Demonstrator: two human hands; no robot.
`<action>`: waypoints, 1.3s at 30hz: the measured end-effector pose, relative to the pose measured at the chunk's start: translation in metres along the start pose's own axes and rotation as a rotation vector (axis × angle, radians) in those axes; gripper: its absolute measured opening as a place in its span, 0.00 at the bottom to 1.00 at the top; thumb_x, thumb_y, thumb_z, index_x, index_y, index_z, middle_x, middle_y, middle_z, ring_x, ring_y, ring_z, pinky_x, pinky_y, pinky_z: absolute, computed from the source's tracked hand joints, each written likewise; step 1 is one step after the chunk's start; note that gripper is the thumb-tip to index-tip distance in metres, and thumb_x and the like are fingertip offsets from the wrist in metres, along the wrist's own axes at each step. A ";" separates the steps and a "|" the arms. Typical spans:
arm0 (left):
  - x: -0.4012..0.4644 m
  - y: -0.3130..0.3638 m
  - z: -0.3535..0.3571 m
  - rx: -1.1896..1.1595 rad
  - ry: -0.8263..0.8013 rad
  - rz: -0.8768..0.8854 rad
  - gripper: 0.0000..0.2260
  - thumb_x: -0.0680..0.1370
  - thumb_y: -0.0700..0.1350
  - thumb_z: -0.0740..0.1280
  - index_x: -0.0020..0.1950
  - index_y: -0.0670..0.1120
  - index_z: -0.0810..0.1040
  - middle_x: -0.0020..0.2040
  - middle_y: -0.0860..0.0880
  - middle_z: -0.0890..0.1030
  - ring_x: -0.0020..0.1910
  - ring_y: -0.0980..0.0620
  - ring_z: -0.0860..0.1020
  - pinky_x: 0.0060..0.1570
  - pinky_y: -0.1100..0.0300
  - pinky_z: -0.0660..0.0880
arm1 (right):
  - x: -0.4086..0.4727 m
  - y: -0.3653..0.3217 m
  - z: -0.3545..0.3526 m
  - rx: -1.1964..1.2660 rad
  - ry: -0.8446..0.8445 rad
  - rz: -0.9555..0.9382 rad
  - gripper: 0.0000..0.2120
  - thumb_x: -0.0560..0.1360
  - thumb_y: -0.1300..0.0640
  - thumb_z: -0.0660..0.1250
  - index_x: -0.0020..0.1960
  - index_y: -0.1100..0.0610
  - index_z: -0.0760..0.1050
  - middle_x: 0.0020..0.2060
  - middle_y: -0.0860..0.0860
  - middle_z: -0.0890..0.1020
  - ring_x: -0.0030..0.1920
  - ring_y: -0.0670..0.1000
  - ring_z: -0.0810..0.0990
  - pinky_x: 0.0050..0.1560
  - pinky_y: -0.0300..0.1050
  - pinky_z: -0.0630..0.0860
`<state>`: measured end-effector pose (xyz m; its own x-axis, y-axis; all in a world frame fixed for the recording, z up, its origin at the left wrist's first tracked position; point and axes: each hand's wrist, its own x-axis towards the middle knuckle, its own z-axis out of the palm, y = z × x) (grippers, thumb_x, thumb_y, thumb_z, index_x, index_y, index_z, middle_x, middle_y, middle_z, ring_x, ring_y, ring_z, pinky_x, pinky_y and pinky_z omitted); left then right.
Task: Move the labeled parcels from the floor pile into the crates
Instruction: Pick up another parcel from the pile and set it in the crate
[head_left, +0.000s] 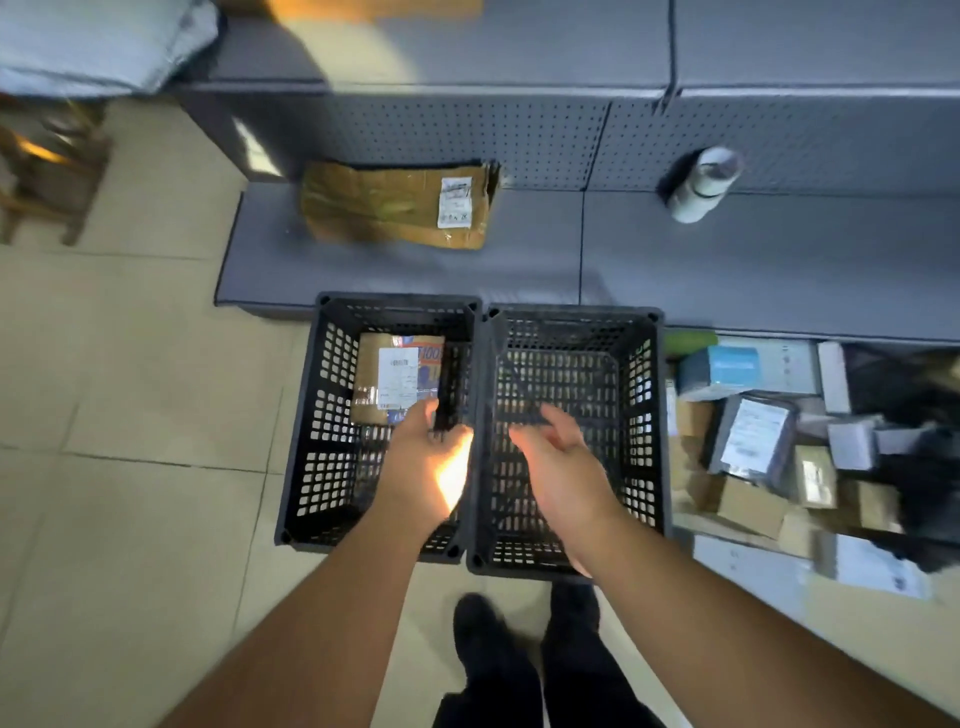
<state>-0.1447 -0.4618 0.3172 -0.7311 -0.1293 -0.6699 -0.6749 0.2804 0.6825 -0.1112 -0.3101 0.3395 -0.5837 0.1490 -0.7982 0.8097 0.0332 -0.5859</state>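
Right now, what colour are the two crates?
Black, with perforated walls; crates show best in head view.

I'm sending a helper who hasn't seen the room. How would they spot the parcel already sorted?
Two black crates sit side by side on the floor before the grey shelf. The parcel lies in the left crate, brown with a white label; the right crate holds nothing.

Dim, motion-blurred wide-angle view; edges bend, warm glare burns the left hand (439, 467), perhaps from a lamp behind.
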 end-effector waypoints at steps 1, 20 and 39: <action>-0.009 0.002 0.007 0.000 -0.025 0.006 0.15 0.80 0.35 0.68 0.66 0.45 0.77 0.58 0.42 0.81 0.48 0.50 0.82 0.47 0.62 0.76 | -0.010 0.003 -0.009 0.006 0.015 -0.005 0.33 0.71 0.35 0.63 0.75 0.35 0.61 0.70 0.42 0.74 0.62 0.51 0.78 0.60 0.52 0.73; -0.122 -0.057 0.171 0.337 -0.206 0.143 0.16 0.80 0.49 0.67 0.66 0.60 0.72 0.39 0.74 0.79 0.35 0.82 0.72 0.33 0.83 0.65 | -0.095 0.131 -0.154 0.117 0.295 -0.001 0.34 0.71 0.33 0.61 0.76 0.37 0.61 0.71 0.46 0.71 0.60 0.47 0.72 0.60 0.48 0.71; -0.208 -0.054 0.445 0.447 -0.186 -0.015 0.26 0.81 0.55 0.65 0.78 0.53 0.67 0.76 0.49 0.71 0.68 0.47 0.74 0.63 0.56 0.72 | -0.064 0.255 -0.454 0.074 0.303 0.152 0.28 0.78 0.35 0.59 0.77 0.38 0.61 0.74 0.49 0.70 0.70 0.56 0.71 0.64 0.53 0.67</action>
<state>0.0883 -0.0271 0.2896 -0.6636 0.0243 -0.7477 -0.5466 0.6666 0.5068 0.1604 0.1372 0.3045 -0.4032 0.4337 -0.8058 0.8729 -0.0819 -0.4809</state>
